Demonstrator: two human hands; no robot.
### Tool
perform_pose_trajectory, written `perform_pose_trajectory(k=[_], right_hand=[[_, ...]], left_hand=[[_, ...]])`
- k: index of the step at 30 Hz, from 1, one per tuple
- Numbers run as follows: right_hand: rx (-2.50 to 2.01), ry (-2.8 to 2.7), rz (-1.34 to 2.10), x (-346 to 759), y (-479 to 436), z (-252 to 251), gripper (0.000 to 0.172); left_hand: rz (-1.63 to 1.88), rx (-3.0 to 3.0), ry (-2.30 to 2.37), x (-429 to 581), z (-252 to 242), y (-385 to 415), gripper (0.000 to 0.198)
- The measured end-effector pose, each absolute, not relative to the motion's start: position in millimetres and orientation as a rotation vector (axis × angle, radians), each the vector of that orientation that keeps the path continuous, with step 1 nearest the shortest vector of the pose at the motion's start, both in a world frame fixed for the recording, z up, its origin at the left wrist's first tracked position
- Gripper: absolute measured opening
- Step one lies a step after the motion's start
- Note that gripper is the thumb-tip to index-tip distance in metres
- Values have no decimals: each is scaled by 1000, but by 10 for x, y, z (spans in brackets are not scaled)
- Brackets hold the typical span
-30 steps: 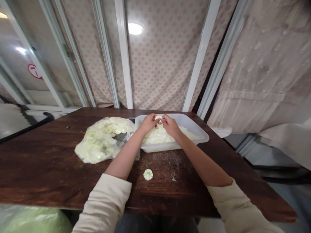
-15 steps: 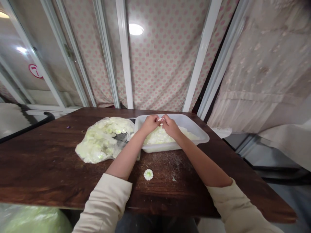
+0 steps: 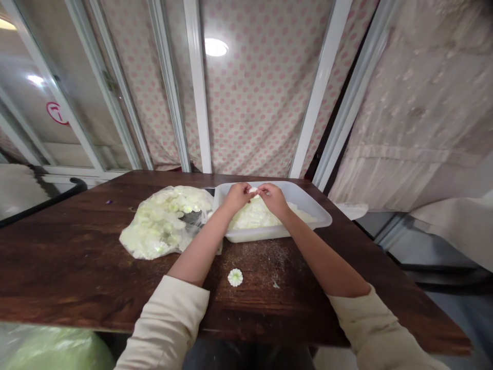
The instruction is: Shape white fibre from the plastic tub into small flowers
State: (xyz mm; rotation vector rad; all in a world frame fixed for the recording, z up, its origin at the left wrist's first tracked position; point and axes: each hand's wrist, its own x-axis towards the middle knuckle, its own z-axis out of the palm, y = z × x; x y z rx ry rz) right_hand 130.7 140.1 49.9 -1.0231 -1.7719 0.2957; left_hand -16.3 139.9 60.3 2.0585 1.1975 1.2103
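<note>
Above a white plastic tub (image 3: pixel 323 220), my left hand (image 3: pixel 238 197) and my right hand (image 3: pixel 273 198) meet with fingers pinched. Between their fingertips is a small white flower piece (image 3: pixel 253 190), partly covered by the fingers. A heap of pale white-green pieces (image 3: pixel 252 217) lies in the tub beneath both hands. Left of it, a clear plastic bag (image 3: pixel 154 231) full of pale flower-shaped pieces lies open towards the tub. One white flower with a greenish centre (image 3: pixel 235 277) rests on the table between my forearms.
All of this stands on a dark brown wooden table (image 3: pixel 77 257). White specks and a small scrap (image 3: pixel 276 284) lie on its surface. A bag of green material (image 3: pixel 57 349) sits below the near left edge. Behind are a framed window and a dotted curtain (image 3: pixel 254 113).
The fingers of my right hand have shifted slightly around the white flower piece, which shows a little differently between the fingertips. The tub, bag and loose flower have stayed put.
</note>
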Motion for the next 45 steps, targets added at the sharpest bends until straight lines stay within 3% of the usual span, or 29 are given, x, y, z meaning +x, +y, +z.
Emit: perform_pose_trajectory(k=[12,16,22,45], right_hand=[[-1149,-1664,197,1306,1438,441,25],[-1087,-1843,231,1297,1420,455,9],[-1077,-1827,230,1316,1388,502,9],[-1186,-1729,271,1325,1364,514,34]], left_hand=[[1194,2125,1270,-185,603,1404,16],[1215,2145,1280,-183,614,1398,15],[1224,2150,1292,-180,617,1390,13],[1127,2221,1280,-195,613,1395,13]])
